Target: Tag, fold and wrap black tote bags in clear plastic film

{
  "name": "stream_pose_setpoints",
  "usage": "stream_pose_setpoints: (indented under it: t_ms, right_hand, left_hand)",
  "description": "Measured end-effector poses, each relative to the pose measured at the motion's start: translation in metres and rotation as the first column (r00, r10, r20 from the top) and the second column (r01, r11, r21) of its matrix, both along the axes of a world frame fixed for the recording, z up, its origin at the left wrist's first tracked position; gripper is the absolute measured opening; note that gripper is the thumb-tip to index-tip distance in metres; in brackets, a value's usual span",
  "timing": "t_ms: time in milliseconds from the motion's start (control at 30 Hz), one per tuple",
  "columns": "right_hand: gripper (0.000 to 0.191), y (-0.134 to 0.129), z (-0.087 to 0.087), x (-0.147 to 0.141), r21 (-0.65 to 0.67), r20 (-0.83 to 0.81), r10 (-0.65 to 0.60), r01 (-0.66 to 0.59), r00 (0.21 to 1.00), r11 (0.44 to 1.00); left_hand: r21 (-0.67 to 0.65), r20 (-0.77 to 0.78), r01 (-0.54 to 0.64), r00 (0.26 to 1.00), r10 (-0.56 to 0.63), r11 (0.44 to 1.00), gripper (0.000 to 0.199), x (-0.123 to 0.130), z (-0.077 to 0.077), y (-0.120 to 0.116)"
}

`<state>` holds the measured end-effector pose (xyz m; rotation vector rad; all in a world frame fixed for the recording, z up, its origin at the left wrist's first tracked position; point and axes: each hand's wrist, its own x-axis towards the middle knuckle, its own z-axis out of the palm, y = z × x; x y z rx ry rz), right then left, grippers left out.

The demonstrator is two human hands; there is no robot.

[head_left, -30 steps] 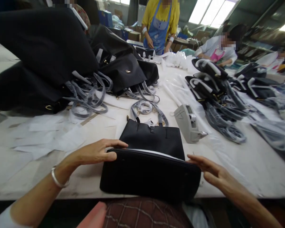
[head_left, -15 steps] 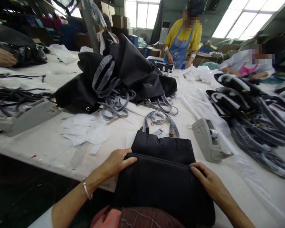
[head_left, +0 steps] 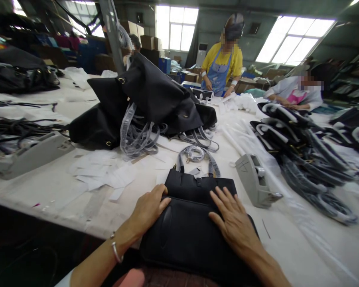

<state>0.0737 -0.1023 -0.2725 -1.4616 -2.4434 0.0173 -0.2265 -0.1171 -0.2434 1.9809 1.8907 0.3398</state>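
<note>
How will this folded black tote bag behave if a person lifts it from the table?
The black tote bag lies folded under the left hand and right hand, so it is probably floppy. Its grey film-wrapped straps will likely dangle and slide. Being thin and flat, it is probably light for its size.

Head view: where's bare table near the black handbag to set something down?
Bare tabletop lies right of the black handbag, below the grey tape dispenser. Another patch lies left of the paper scraps. Crowded: the black bag heap ahead and the strapped bags to the right.
</note>
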Motion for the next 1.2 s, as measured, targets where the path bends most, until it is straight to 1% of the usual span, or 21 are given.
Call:
stream_pose_setpoints:
  t_ms: [67,133,200,233,300,367,433,533,600,633,667,733,833,900,967,1000,1067,1100,1133,1167,1200]
  right_hand:
    - [0.050,0.002,-0.009,-0.007,-0.092,0.061,0.047,-0.041,0.997,0.995]
    - [0.052,0.003,-0.015,-0.010,-0.142,0.096,0.043,-0.029,0.994,0.989]
    - [0.053,0.002,-0.016,-0.010,-0.156,0.113,0.028,-0.010,0.993,0.988]
    - [0.054,0.002,-0.015,-0.010,-0.158,0.115,0.024,-0.005,0.993,0.987]
    - [0.054,0.002,-0.011,-0.011,-0.163,0.110,0.015,0.003,0.994,0.987]
    - [0.054,0.002,-0.009,-0.012,-0.168,0.092,0.012,0.004,0.996,0.986]
    - [0.053,0.004,-0.008,-0.011,-0.176,0.061,0.020,-0.009,0.998,0.984]
    - [0.054,0.005,-0.012,-0.005,-0.135,-0.036,-0.029,0.024,0.999,0.991]
    - [0.058,0.002,-0.015,0.005,-0.067,-0.153,-0.128,0.119,0.980,0.991]
    - [0.061,-0.002,-0.016,0.010,-0.049,-0.227,-0.188,0.182,0.955,0.982]
    - [0.066,-0.007,-0.017,0.017,-0.058,-0.305,-0.255,0.249,0.918,0.967]
    - [0.074,-0.022,-0.018,0.032,-0.177,-0.445,-0.408,0.369,0.797,0.912]
    - [0.082,-0.052,-0.019,0.054,-0.419,-0.544,-0.628,0.469,0.556,0.778]
    - [0.084,-0.074,-0.021,0.067,-0.490,-0.590,-0.695,0.503,0.410,0.712]
    - [0.086,-0.094,-0.024,0.077,-0.538,-0.654,-0.715,0.512,0.248,0.670]
    - [0.088,-0.103,-0.026,0.080,-0.603,-0.657,-0.739,0.484,0.151,0.634]
    - [0.091,-0.116,-0.029,0.079,-0.788,-0.562,-0.826,0.333,-0.045,0.518]
    - [0.090,-0.121,-0.028,0.076,-0.859,-0.491,-0.863,0.229,-0.116,0.458]
    - [0.087,-0.123,-0.027,0.070,-0.900,-0.434,-0.886,0.117,-0.160,0.420]
    - [0.083,-0.124,-0.023,0.063,-0.908,-0.413,-0.892,0.011,-0.185,0.418]
    - [0.077,-0.122,-0.019,0.054,-0.891,-0.425,-0.882,-0.078,-0.205,0.448]
  left_hand:
    - [0.180,-0.131,0.097,0.989,-0.073,0.979,0.025,0.012,0.003,-0.002]
    - [0.312,-0.227,0.265,0.953,-0.199,0.912,0.037,0.023,0.002,-0.001]
    - [0.347,-0.271,0.397,0.910,-0.314,0.850,0.048,0.030,-0.004,0.006]
    - [0.323,-0.277,0.427,0.896,-0.347,0.845,0.053,0.032,-0.008,0.010]
    - [0.224,-0.261,0.430,0.891,-0.371,0.875,0.060,0.030,-0.018,0.020]
    - [0.124,-0.235,0.414,0.895,-0.379,0.902,0.061,0.026,-0.027,0.028]
    - [0.077,-0.225,0.410,0.895,-0.385,0.909,0.060,0.023,-0.031,0.032]
    - [0.090,-0.206,0.397,0.905,-0.373,0.913,0.055,0.022,-0.030,0.033]
    - [0.128,-0.168,0.370,0.923,-0.347,0.920,0.052,0.021,-0.028,0.030]
    - [0.154,-0.141,0.344,0.936,-0.324,0.926,0.050,0.020,-0.027,0.028]
    - [0.181,-0.107,0.310,0.950,-0.295,0.933,0.048,0.019,-0.027,0.026]
    - [0.234,-0.023,0.230,0.973,-0.231,0.945,0.046,0.014,-0.029,0.020]
    - [0.289,0.144,0.085,0.981,-0.131,0.953,0.049,0.003,-0.039,0.008]
    - [0.274,0.281,-0.045,0.959,-0.035,0.961,0.055,-0.006,-0.048,0.003]
    - [0.191,0.411,-0.161,0.909,0.070,0.968,0.064,-0.012,-0.054,-0.001]
    - [0.138,0.460,-0.204,0.880,0.119,0.969,0.070,-0.013,-0.055,-0.002]
    - [0.027,0.529,-0.266,0.822,0.212,0.964,0.081,-0.014,-0.053,-0.003]
    - [-0.035,0.553,-0.285,0.793,0.256,0.958,0.087,-0.013,-0.050,-0.003]
    - [-0.102,0.574,-0.296,0.762,0.299,0.950,0.093,-0.013,-0.046,-0.003]
    - [-0.166,0.592,-0.302,0.731,0.340,0.939,0.099,-0.012,-0.043,-0.004]
    - [-0.216,0.606,-0.305,0.703,0.372,0.928,0.104,-0.012,-0.040,-0.004]
